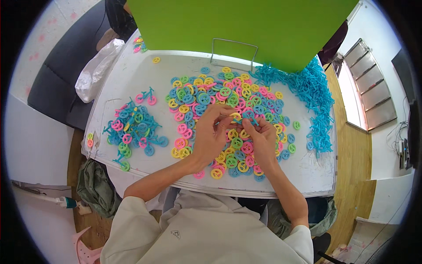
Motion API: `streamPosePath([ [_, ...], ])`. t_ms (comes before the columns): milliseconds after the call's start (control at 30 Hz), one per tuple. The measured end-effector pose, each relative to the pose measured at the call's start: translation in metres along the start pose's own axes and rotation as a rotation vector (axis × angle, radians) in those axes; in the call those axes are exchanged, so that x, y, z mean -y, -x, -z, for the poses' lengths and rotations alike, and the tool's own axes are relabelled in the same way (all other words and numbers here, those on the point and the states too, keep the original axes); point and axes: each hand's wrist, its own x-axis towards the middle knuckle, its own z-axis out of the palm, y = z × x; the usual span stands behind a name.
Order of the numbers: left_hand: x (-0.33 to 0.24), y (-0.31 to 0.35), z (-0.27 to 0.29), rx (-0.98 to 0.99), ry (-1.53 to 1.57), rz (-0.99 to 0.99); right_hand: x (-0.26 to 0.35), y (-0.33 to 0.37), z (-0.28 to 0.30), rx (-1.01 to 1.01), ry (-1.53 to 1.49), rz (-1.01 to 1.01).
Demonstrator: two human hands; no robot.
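Note:
Over the middle of the table, both my hands are close together above a spread of small plastic wheels [237,143] in pink, yellow, green and blue. My left hand [210,134] pinches a yellow wheel [236,117] between thumb and fingers. A blue plastic toy frame [251,118] is in my right hand [263,140], its fingers closed round it. The wheel and the frame meet or nearly meet; whether they are joined I cannot tell. To the left lies a heap of blue frames fitted with coloured wheels [134,125].
Bare blue frames [313,92] are piled along the table's right side. A green panel [241,31] rises at the back, with a bent wire stand [234,45] before it. A white plastic bag [97,70] sits at the back-left edge of the white table [171,66].

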Motion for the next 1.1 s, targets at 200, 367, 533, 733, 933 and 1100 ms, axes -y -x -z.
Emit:
streamPosePath([
  [200, -0.006, -0.003, 0.006, 0.046, 0.037, 0.139, -0.006, 0.0, 0.001, -0.152, 0.363, 0.246],
  [367, -0.011, -0.008, 0.007, 0.044, 0.125, 0.143, -0.002, -0.002, 0.003, -0.162, 0.529, 0.419],
  [533, -0.014, -0.013, 0.011, 0.067, 0.075, 0.243, 0.011, -0.005, 0.016, 0.067, 0.36, 0.309],
  [733, -0.045, -0.023, 0.052, -0.118, -0.138, 0.005, 0.038, -0.033, 0.074, -0.064, 0.679, 0.336],
  [933, -0.06, 0.006, 0.15, -0.509, -0.848, -0.129, 0.045, -0.032, 0.192, -0.602, 1.475, 0.116],
  [1100, -0.05, 0.021, 0.211, -0.632, -1.214, 0.04, 0.035, -0.035, 0.218, -0.464, 1.537, -0.084],
])
